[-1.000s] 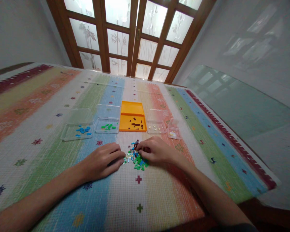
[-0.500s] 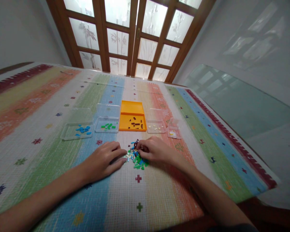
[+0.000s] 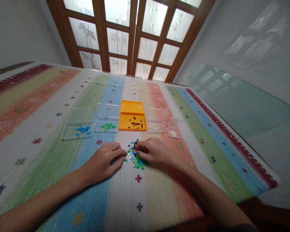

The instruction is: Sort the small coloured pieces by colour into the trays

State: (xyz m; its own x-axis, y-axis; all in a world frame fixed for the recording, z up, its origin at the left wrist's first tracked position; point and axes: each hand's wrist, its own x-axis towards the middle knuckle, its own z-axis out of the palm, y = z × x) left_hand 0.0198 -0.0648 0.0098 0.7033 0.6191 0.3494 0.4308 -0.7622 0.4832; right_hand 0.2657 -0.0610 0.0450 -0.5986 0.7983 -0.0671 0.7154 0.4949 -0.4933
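Note:
A small heap of tiny mixed-colour bricks (image 3: 134, 158) lies on the striped tablecloth (image 3: 62, 154) in front of me. My left hand (image 3: 103, 161) rests palm down at the heap's left edge, fingers curled, fingertips touching the pieces. My right hand (image 3: 153, 150) is on the heap's right side with its fingers pinched together among the bricks; what they grip is too small to see. Behind the heap stands a row of trays: a clear one with blue pieces (image 3: 77, 130), a clear one with green pieces (image 3: 106, 125), an orange one with dark pieces (image 3: 132, 120).
Two more clear trays stand right of the orange one, one with pale pieces (image 3: 156, 126) and a small one with yellow and white pieces (image 3: 173, 132). The table's right edge (image 3: 244, 154) runs diagonally. A wooden glazed door (image 3: 132, 35) stands behind the table.
Both hands stay at the heap, with only small finger movements. The right hand's fingertips have shifted slightly within the bricks.

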